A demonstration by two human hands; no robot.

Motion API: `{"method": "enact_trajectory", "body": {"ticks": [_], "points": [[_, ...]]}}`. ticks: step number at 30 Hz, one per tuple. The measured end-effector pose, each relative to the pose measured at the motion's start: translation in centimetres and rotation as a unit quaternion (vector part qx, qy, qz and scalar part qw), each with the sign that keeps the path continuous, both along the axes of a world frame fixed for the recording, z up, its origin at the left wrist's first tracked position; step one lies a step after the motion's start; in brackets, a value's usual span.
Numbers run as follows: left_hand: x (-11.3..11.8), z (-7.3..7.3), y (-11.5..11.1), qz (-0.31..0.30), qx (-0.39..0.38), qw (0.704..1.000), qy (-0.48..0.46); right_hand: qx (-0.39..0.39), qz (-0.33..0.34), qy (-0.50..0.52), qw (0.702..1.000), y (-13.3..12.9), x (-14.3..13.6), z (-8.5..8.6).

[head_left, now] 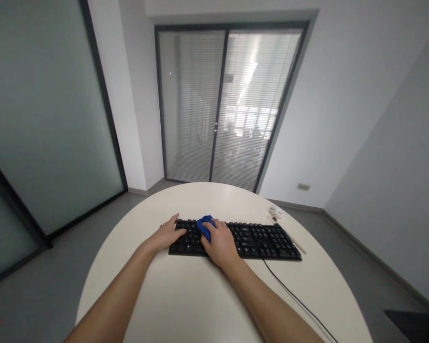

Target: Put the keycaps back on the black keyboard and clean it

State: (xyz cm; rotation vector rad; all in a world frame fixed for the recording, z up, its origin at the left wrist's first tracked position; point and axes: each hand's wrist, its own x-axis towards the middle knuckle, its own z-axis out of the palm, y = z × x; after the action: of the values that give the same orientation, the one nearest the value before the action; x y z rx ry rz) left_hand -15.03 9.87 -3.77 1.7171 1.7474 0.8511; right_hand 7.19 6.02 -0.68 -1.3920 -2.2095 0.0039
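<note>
A black keyboard (260, 242) lies flat across the round table. Its left end is in the grip of my left hand (166, 234), with the thumb over the keys and the fingers along the side edge. My right hand (221, 242) presses a bunched blue cloth (204, 226) onto the keys left of the middle. The fingers are curled over the cloth, so part of it is hidden, and the hand covers some keys too.
From the keyboard's near edge a black cable (296, 297) runs to the lower right. A thin pale stick (296, 242) and small white items (276, 212) lie beyond its right end. The white table (171, 295) has a curved edge. A dark object (414, 324) is at lower right.
</note>
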Motion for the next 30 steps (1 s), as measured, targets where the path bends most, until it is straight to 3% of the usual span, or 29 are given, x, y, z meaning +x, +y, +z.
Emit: {"method": "enact_trajectory", "body": {"ticks": [6, 9, 23, 30], "points": [[-0.5, 1.7, -1.1, -0.117, 0.121, 0.985, 0.049, 0.005, 0.001, 0.005, 1.0, 0.1, 0.1, -0.2], [-0.4, 2.6, -1.6, -0.163, 0.125, 0.973, 0.104, 0.006, 0.002, 0.005, 1.0, 0.1, 0.1, -0.2], [0.9, 3.6, -2.8, -0.173, 0.125, 0.952, 0.218, -0.008, -0.001, -0.01, 1.0, -0.2, 0.1, 0.3], [1.7, 4.6, -3.5, -0.139, 0.092, 0.944, 0.285, -0.005, 0.003, 0.002, 1.0, 0.0, 0.2, -0.1]]}}
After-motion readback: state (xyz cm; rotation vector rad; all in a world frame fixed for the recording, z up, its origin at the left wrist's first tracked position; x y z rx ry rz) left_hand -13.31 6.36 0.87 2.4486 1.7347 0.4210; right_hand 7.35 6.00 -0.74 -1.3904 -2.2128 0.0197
